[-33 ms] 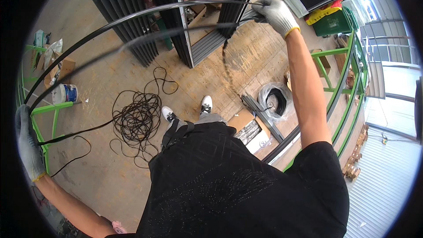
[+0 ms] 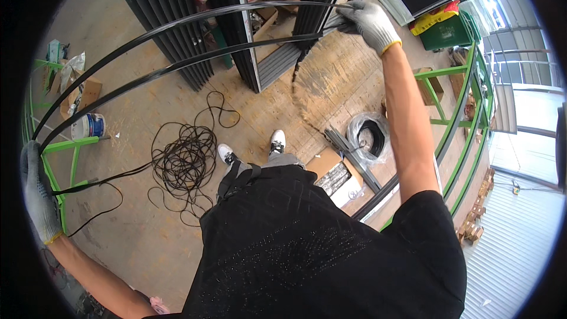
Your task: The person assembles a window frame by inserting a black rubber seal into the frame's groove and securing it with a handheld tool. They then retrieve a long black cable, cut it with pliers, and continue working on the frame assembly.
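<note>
My left hand (image 2: 40, 195), in a white knit glove with a yellow cuff, is closed on long black strips at the far left. My right hand (image 2: 371, 25), gloved alike, is raised at the upper right and closed on one end of a bowed black strip (image 2: 195, 19). A second black strip (image 2: 195, 58) arches just below it, its far end near my right hand. From my left hand, thin black cords run to a tangled heap of black cord (image 2: 184, 156) on the floor. A dark strand (image 2: 295, 82) hangs below the second strip's end, partly blurred.
Stacked black frame profiles (image 2: 159, 18) stand ahead. Green metal racks (image 2: 74, 145) flank me on both sides. A white bucket (image 2: 88, 125) is at the left. An open carton (image 2: 336, 174) and a plastic-wrapped black coil (image 2: 369, 137) lie right of my feet. A green bin (image 2: 446, 32) stands farther right.
The lower strip, blurred before, now shows sharply and sits slightly lower at its middle. The hanging strand has swung a little left. Both hands keep their places.
</note>
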Demonstrator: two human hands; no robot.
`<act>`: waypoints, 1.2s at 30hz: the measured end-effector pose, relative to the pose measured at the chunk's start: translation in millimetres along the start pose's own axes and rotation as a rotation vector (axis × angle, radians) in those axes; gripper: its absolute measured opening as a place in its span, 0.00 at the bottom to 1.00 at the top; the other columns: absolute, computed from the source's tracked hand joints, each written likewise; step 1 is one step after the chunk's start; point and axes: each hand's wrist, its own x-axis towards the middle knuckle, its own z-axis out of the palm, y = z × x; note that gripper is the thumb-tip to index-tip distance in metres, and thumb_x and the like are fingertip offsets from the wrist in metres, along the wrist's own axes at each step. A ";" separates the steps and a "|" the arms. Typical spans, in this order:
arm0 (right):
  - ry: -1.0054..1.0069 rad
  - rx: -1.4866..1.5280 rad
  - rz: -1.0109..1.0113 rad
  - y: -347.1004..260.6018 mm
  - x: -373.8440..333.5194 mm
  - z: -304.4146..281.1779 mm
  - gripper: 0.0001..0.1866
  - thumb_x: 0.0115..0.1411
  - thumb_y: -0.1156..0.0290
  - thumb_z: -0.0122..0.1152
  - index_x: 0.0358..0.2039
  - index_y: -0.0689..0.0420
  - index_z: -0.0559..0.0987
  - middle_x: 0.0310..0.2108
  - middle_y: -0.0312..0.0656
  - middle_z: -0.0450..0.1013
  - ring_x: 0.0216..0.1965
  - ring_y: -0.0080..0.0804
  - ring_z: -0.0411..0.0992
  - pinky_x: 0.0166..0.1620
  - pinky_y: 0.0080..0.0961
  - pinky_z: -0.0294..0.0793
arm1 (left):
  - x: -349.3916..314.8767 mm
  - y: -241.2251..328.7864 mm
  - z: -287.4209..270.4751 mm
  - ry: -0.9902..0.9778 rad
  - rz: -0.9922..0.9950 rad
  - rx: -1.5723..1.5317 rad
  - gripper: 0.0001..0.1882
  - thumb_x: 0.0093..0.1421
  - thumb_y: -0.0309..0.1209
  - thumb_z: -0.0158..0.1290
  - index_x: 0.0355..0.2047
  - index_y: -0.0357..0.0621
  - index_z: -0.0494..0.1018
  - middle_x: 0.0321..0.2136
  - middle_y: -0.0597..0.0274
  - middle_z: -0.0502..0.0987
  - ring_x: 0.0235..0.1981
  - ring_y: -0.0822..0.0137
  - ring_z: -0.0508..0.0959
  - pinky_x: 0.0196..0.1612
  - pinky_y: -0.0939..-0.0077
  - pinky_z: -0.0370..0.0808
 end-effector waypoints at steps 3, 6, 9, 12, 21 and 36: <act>-0.158 0.534 0.152 -4.9 -10.4 25.7 0.29 0.77 0.49 0.54 0.48 0.69 0.83 0.34 0.54 0.84 0.32 0.46 0.86 0.40 0.39 0.89 | 2.8 -6.0 -10.7 0.082 -0.060 -0.230 0.19 0.77 0.40 0.56 0.58 0.40 0.79 0.39 0.73 0.79 0.29 0.84 0.69 0.32 0.88 0.61; -0.337 0.854 0.286 -19.7 -15.6 54.6 0.40 0.78 0.38 0.43 0.45 0.69 0.83 0.30 0.55 0.82 0.31 0.48 0.84 0.40 0.42 0.87 | 2.2 -5.8 -11.4 0.037 -0.203 -0.241 0.14 0.76 0.41 0.56 0.51 0.44 0.81 0.30 0.77 0.77 0.22 0.85 0.66 0.26 0.89 0.59; -0.255 0.672 0.225 -37.6 -24.7 55.7 0.46 0.78 0.34 0.32 0.38 0.68 0.83 0.22 0.52 0.76 0.26 0.47 0.78 0.39 0.42 0.84 | -0.7 -15.9 -15.8 0.034 -0.259 -0.326 0.14 0.76 0.41 0.56 0.49 0.44 0.81 0.30 0.73 0.78 0.22 0.82 0.69 0.26 0.86 0.64; -0.270 0.408 0.230 -57.7 -34.6 53.8 0.50 0.78 0.33 0.29 0.30 0.69 0.83 0.12 0.49 0.67 0.16 0.43 0.69 0.34 0.41 0.82 | 1.7 -45.7 -21.7 0.158 -0.280 -0.423 0.15 0.76 0.42 0.56 0.47 0.43 0.81 0.31 0.68 0.79 0.24 0.76 0.73 0.29 0.81 0.71; -0.348 -0.411 -0.055 -116.6 -97.3 102.2 0.25 0.68 0.50 0.65 0.37 0.65 0.87 0.21 0.41 0.77 0.23 0.30 0.75 0.31 0.31 0.77 | -20.3 -122.8 41.0 -0.017 -0.227 0.103 0.26 0.72 0.46 0.56 0.58 0.35 0.76 0.51 0.57 0.80 0.48 0.63 0.80 0.53 0.67 0.77; -0.341 -0.507 -0.225 -128.6 -128.1 129.1 0.16 0.56 0.67 0.68 0.42 0.65 0.87 0.32 0.52 0.83 0.32 0.38 0.83 0.41 0.34 0.82 | -157.4 141.7 320.6 -0.837 -0.186 -1.173 0.28 0.79 0.50 0.47 0.65 0.38 0.71 0.51 0.61 0.80 0.50 0.73 0.80 0.53 0.75 0.77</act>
